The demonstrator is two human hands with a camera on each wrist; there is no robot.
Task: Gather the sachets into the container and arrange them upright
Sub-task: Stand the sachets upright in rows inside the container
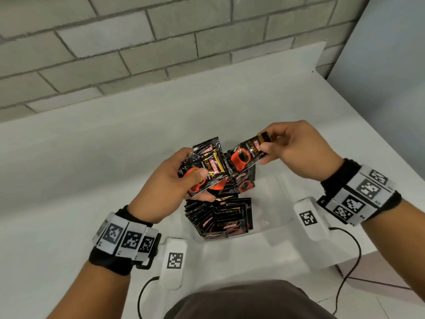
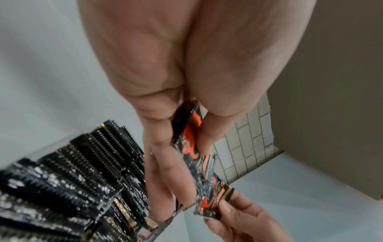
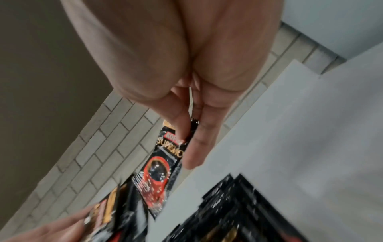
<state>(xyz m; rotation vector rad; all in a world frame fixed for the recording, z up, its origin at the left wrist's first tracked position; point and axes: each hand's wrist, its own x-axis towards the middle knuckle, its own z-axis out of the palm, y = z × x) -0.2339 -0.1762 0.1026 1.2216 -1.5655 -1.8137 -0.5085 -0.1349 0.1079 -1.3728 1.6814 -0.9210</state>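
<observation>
My left hand (image 1: 184, 176) grips a small stack of black and red coffee sachets (image 1: 208, 166), thumb on top, fingers beneath; the same stack (image 2: 186, 131) shows edge-on in the left wrist view. My right hand (image 1: 282, 148) pinches a single sachet (image 1: 247, 155) by its top end, held beside the left stack; its printed face (image 3: 163, 160) shows in the right wrist view. Both hands hover above a clear container (image 1: 278, 217) on the white table. Several sachets (image 1: 220, 217) stand upright, packed in the container's left part (image 2: 72, 172). A few more sachets (image 1: 243, 180) lean behind them.
The white table (image 1: 92, 180) meets a grey brick wall (image 1: 138, 47) at the back. Two white tagged devices (image 1: 173, 261) (image 1: 309, 217) with black cables lie left and right of the container. The table's right edge (image 1: 391, 171) drops off close to my right wrist.
</observation>
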